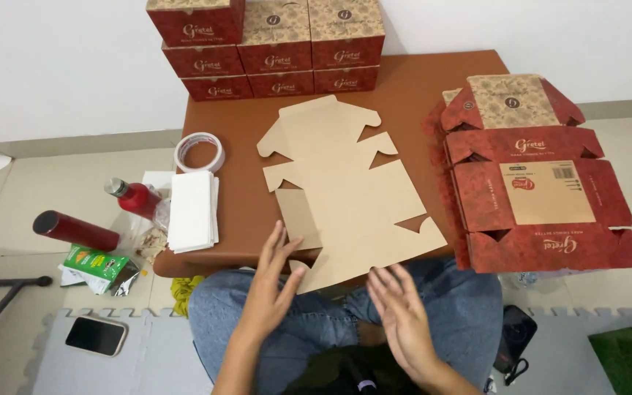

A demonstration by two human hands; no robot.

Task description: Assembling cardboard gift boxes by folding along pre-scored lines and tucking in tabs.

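Bottom centre: left hand (276, 281) open, fingers spread, fingertips at near edge of flat cardboard blank (349, 194). Right hand (400, 311) open, empty, just below it. Blank lies plain-side up mid-frame on brown table (243, 124); folded red boxes (272, 47) stacked top.

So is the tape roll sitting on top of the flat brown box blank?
No, the tape roll lies on the table left of the box blank, apart from it, just above the white stack.
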